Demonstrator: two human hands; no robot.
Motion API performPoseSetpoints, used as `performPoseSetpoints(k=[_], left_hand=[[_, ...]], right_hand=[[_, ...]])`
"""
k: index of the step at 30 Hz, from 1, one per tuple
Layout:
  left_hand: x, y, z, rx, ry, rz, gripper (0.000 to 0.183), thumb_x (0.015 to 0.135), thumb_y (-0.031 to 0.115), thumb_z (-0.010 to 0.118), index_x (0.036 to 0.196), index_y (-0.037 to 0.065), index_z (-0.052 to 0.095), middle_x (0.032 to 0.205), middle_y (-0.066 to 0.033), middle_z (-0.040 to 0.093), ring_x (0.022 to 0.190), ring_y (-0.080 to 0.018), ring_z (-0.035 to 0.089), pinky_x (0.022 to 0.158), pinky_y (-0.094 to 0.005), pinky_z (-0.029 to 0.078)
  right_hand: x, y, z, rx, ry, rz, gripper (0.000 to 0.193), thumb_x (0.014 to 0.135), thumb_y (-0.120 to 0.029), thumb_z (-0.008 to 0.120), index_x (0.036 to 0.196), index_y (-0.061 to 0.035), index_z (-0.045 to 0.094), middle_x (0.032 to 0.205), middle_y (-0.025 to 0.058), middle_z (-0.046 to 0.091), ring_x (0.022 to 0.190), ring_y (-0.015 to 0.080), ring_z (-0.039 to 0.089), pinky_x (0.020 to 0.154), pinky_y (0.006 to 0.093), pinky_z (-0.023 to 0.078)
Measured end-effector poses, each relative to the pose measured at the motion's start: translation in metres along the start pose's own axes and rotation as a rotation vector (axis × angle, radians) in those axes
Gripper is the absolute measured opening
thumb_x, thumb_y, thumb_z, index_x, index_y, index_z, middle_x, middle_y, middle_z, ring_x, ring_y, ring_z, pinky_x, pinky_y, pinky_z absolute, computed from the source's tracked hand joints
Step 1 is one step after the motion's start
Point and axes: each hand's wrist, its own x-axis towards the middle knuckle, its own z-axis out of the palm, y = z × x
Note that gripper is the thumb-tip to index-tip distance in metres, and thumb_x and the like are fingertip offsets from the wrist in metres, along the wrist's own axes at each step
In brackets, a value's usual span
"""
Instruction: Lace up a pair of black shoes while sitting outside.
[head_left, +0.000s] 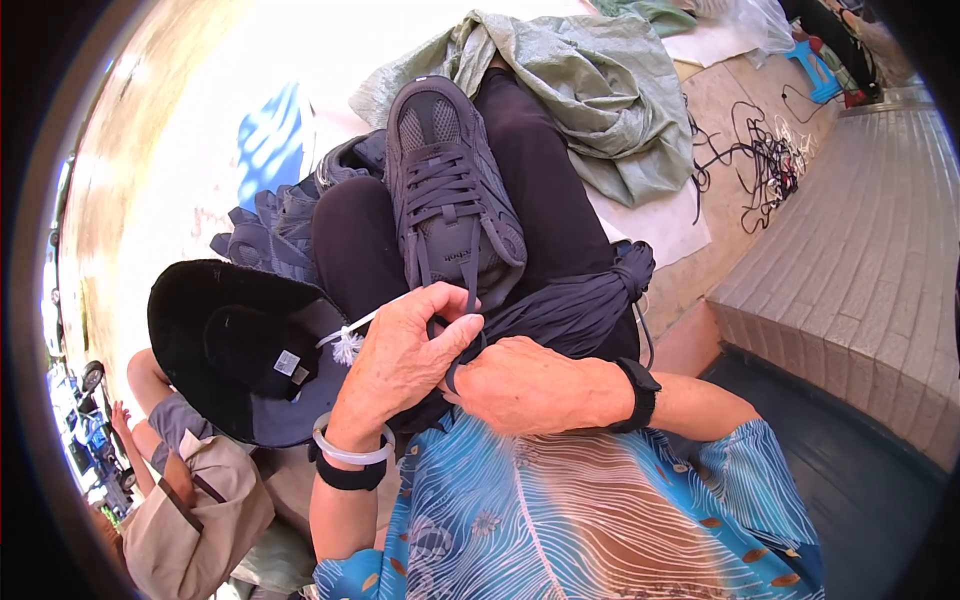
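A dark grey lace-up running shoe (450,205) rests on my lap between my black-trousered knees, its toe pointing away from me. Its laces are threaded across the front, and the loose ends run back toward me. My left hand (405,345) pinches the dark shoelace (473,275) between thumb and forefinger just behind the heel. Close against it, my right hand (535,388) is curled with its fingers closed on a loop of the same lace; its fingertips are partly hidden. A thick bundle of dark laces (575,312) lies over my right thigh, beside the shoe.
On my left sits an upturned black hat (235,345) with a white cord. More grey shoes (270,235) lie past my left knee. A grey-green woven sack (600,90) is ahead, with tangled cords (765,170) on the floor at right. Another person (190,480) is at lower left.
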Motion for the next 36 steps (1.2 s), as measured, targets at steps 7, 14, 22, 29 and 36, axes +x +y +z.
performPoseSetpoints(k=[7, 14, 22, 29, 36], left_hand=[[0.000, -0.013, -0.006, -0.475, 0.162, 0.008, 0.019, 0.098, 0.019, 0.059, 0.100, 0.000, 0.061, 0.084, -0.0032, 0.063, 0.075, -0.0094, 0.062, 0.070, -0.0246, 0.053], [0.010, 0.001, -0.018, -0.268, 0.265, -0.076, 0.032, 0.098, 0.029, 0.061, 0.086, -0.001, 0.064, 0.067, -0.0010, 0.057, 0.063, -0.0083, 0.058, 0.058, -0.0243, 0.048], [0.046, 0.002, -0.008, 0.260, 0.637, 0.260, 0.009, 0.083, 0.006, 0.068, 0.088, -0.001, 0.064, 0.069, -0.0080, 0.062, 0.059, -0.0133, 0.057, 0.058, -0.0276, 0.047], [0.048, 0.001, -0.005, 0.367, 0.705, 0.335, 0.012, 0.084, 0.006, 0.066, 0.094, 0.004, 0.061, 0.086, -0.0109, 0.065, 0.073, -0.0291, 0.065, 0.065, -0.0374, 0.052], [0.052, -0.007, -0.003, 0.453, 0.713, 0.491, 0.012, 0.085, 0.002, 0.062, 0.096, 0.006, 0.060, 0.087, -0.0115, 0.064, 0.073, -0.0334, 0.066, 0.063, -0.0388, 0.053]], right_hand=[[-0.015, 0.027, -0.052, 0.123, 0.450, 0.096, 0.024, 0.086, -0.021, 0.071, 0.095, 0.0005, 0.065, 0.085, 0.0130, 0.063, 0.066, 0.0239, 0.063, 0.062, 0.0343, 0.051], [0.025, 0.073, -0.072, -0.264, 0.765, 0.086, 0.007, 0.086, -0.008, 0.065, 0.091, -0.0024, 0.065, 0.083, 0.0128, 0.060, 0.074, 0.0311, 0.064, 0.065, 0.0387, 0.050], [0.034, 0.064, -0.078, -0.429, 0.645, 0.034, 0.009, 0.083, -0.011, 0.065, 0.085, -0.0035, 0.062, 0.084, 0.0117, 0.058, 0.073, 0.0329, 0.065, 0.065, 0.0419, 0.054], [0.040, 0.067, -0.081, -0.434, 0.572, 0.064, 0.010, 0.080, -0.010, 0.065, 0.083, -0.0022, 0.061, 0.086, 0.0142, 0.060, 0.075, 0.0333, 0.065, 0.066, 0.0420, 0.054], [0.044, 0.083, -0.087, -0.232, 0.440, -0.007, 0.010, 0.076, -0.008, 0.065, 0.079, -0.0016, 0.059, 0.081, 0.0142, 0.060, 0.077, 0.0349, 0.061, 0.070, 0.0415, 0.049]])
